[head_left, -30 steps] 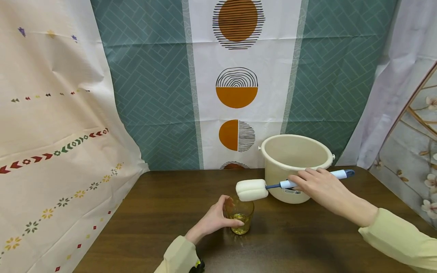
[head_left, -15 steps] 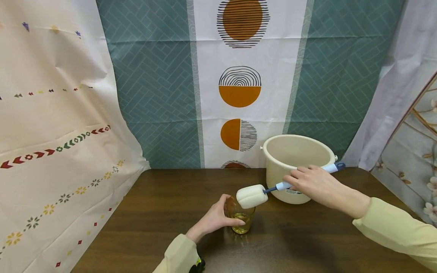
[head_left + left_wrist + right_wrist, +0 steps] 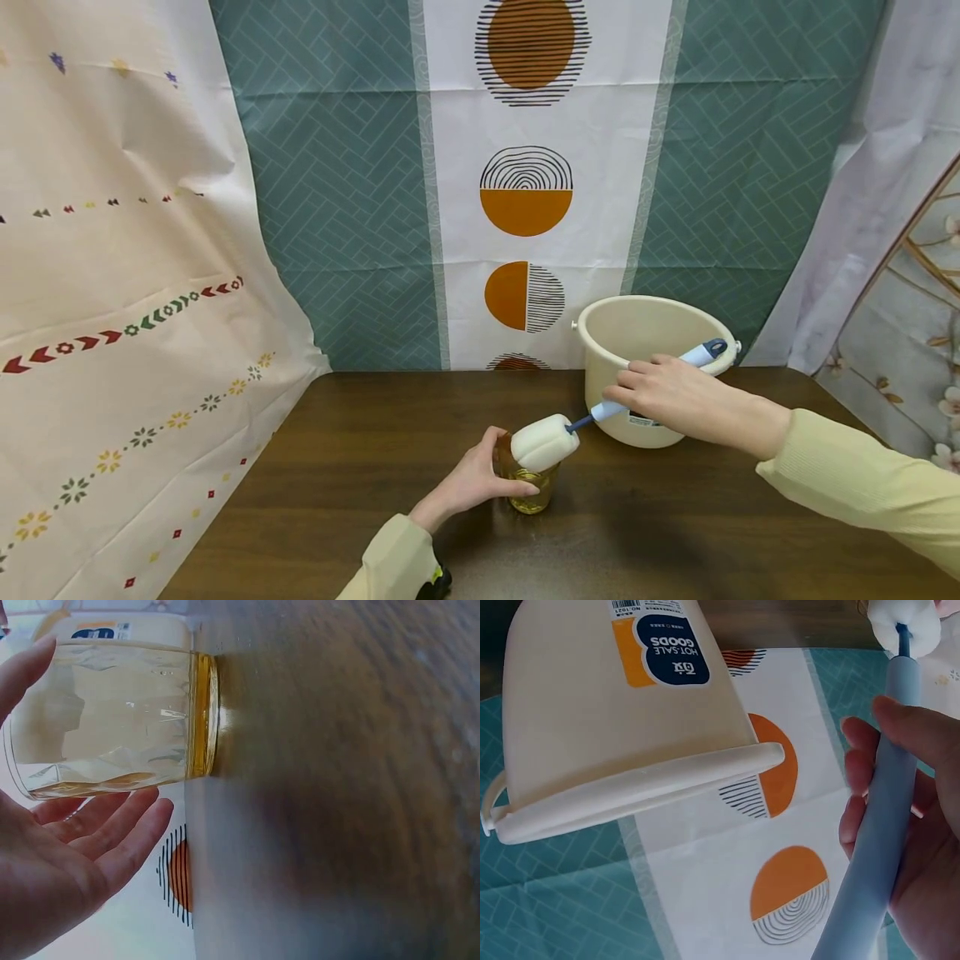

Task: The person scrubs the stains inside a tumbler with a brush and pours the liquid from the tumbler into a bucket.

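Note:
An amber-tinted glass [image 3: 537, 493] stands upright on the table, and my left hand [image 3: 474, 477] holds it from the left, thumb in front and fingers behind. In the left wrist view, the clear-walled glass [image 3: 120, 712] lies between thumb and curved fingers. My right hand [image 3: 670, 398] grips the pale blue handle of a sponge cup brush [image 3: 544, 443]. Its white sponge head slants down over the glass's mouth and hides part of the rim; how far inside it reaches I cannot tell. In the right wrist view, fingers and thumb wrap the brush handle [image 3: 885, 817].
A cream bucket [image 3: 617, 379] stands at the table's back right, just behind my right hand; the right wrist view shows its label [image 3: 667, 649]. The brown wooden table [image 3: 375, 450] meets a patterned curtain [image 3: 337, 208] at the back, with cloths at both sides.
My right hand has moved left and tilted the brush more steeply, bringing its sponge head down to the glass's mouth. The left hand and the glass have stayed in place.

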The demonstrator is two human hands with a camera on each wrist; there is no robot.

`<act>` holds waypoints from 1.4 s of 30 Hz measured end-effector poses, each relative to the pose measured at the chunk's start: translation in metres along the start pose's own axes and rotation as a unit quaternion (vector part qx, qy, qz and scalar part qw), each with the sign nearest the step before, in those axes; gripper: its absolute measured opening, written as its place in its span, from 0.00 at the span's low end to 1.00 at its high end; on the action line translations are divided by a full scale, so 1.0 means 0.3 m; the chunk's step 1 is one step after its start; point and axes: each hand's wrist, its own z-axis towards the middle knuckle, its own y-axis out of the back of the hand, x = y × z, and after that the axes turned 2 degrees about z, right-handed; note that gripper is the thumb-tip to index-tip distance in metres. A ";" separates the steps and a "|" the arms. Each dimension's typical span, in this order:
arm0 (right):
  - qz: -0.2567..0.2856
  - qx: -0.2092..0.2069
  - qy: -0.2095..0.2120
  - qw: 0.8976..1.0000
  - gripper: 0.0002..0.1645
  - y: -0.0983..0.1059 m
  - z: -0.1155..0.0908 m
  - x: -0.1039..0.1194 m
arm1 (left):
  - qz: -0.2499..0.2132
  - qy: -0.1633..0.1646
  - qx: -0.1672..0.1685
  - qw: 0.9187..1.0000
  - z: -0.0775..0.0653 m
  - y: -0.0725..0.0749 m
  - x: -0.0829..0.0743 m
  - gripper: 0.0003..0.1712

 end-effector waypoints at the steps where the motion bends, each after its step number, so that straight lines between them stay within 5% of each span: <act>1: -0.004 0.001 0.003 1.000 0.19 0.001 0.005 -0.001 | -0.001 -0.001 0.000 1.000 0.000 0.000 -0.001 0.40; 15: -0.026 -0.006 0.050 0.998 0.13 -0.018 0.067 -0.013 | -0.005 -0.004 0.000 1.000 0.002 -0.004 0.007 0.39; 42: -0.095 0.066 0.104 0.988 0.11 -0.026 0.171 -0.017 | -0.009 0.005 0.005 1.000 0.002 -0.007 -0.002 0.40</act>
